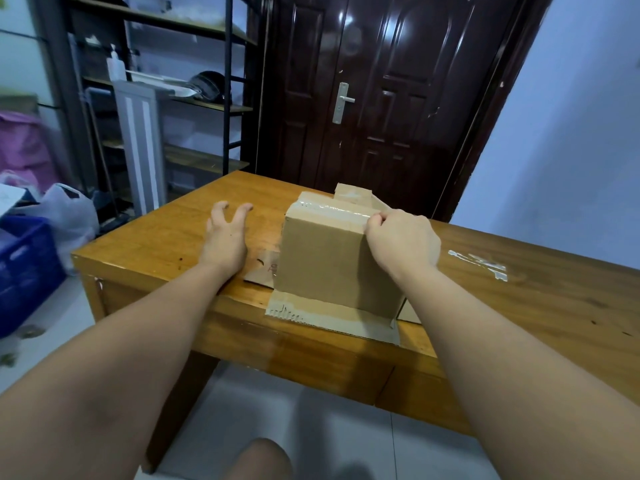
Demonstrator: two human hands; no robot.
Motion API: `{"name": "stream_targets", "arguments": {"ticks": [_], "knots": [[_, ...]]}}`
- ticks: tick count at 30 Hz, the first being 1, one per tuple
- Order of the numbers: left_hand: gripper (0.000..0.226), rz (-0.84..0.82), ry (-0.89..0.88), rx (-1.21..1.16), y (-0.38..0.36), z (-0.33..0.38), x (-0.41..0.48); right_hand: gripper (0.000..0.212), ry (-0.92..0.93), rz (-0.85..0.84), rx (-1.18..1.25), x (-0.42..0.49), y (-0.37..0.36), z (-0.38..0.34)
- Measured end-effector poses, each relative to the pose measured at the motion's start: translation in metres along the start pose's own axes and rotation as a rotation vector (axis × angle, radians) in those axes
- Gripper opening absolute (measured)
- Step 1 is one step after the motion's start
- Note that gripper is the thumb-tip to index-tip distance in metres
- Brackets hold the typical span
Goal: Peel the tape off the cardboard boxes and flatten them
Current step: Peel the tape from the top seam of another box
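A brown cardboard box (322, 258) stands on the wooden table (152, 237), its bottom flaps splayed out flat toward me and to the left. Clear tape (329, 211) runs along its top edge. My right hand (401, 240) rests on the box's upper right corner, fingers pinched at the end of that tape. My left hand (225, 233) lies on the table just left of the box, fingers spread, holding nothing. A crumpled strip of peeled tape (481, 263) lies on the table to the right.
A dark door (381, 91) stands behind the table. A metal shelf rack (173, 81) is at the back left. A blue crate (24, 268) and a white plastic bag (69, 216) sit on the floor at the left.
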State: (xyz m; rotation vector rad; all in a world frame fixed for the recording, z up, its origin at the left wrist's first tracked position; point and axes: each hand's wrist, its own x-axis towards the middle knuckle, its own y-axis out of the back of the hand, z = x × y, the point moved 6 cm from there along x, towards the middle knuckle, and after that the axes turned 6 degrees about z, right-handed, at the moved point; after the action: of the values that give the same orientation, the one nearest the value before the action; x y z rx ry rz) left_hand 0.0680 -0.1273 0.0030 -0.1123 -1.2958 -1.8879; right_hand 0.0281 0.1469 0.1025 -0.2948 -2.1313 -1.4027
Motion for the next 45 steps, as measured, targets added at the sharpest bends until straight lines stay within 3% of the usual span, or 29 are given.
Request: {"name": "stream_targets", "arguments": {"ticks": [3, 8, 10, 18, 24, 29, 32, 34, 36, 38, 42, 45], "knots": [[0.064, 0.116, -0.015, 0.096, 0.010, -0.002, 0.001, 0.045, 0.000, 0.005, -0.006, 0.001, 0.001, 0.000], [0.034, 0.152, 0.124, 0.234, 0.016, -0.022, -0.002, 0.045, 0.016, 0.020, -0.018, 0.000, 0.001, -0.001], [0.037, 0.098, 0.110, 0.290, 0.017, -0.021, -0.001, 0.044, 0.018, 0.024, -0.025, 0.000, 0.002, -0.001], [0.027, 0.018, 0.083, -0.098, 0.013, -0.012, 0.008, 0.044, 0.023, 0.027, -0.020, -0.001, 0.003, -0.001], [0.048, -0.249, 0.106, 0.051, 0.003, -0.012, 0.007, 0.043, 0.017, 0.018, -0.010, -0.001, 0.002, 0.000], [0.094, -0.363, 0.114, 0.346, 0.003, -0.019, 0.004, 0.043, 0.023, 0.020, -0.008, -0.002, 0.002, 0.000], [0.101, -0.398, 0.201, 0.287, -0.004, -0.026, 0.001, 0.044, 0.020, 0.013, -0.007, -0.002, 0.002, -0.001], [0.080, -0.368, 0.207, 0.137, -0.009, -0.021, 0.001, 0.044, 0.015, 0.010, -0.008, -0.002, 0.003, -0.001], [0.050, -0.249, 0.153, 0.014, -0.007, -0.012, 0.002, 0.044, 0.014, 0.006, -0.009, -0.002, 0.002, -0.001], [0.038, -0.124, 0.142, -0.035, -0.002, -0.008, 0.003, 0.044, 0.016, 0.002, -0.008, -0.002, 0.002, -0.001], [0.027, 0.001, 0.203, -0.111, 0.005, -0.005, 0.005, 0.045, 0.019, 0.012, -0.013, -0.001, 0.000, 0.000], [0.051, -0.012, 0.272, -0.166, 0.006, -0.005, 0.005, 0.046, 0.016, 0.019, -0.016, 0.000, -0.001, 0.001]]}}
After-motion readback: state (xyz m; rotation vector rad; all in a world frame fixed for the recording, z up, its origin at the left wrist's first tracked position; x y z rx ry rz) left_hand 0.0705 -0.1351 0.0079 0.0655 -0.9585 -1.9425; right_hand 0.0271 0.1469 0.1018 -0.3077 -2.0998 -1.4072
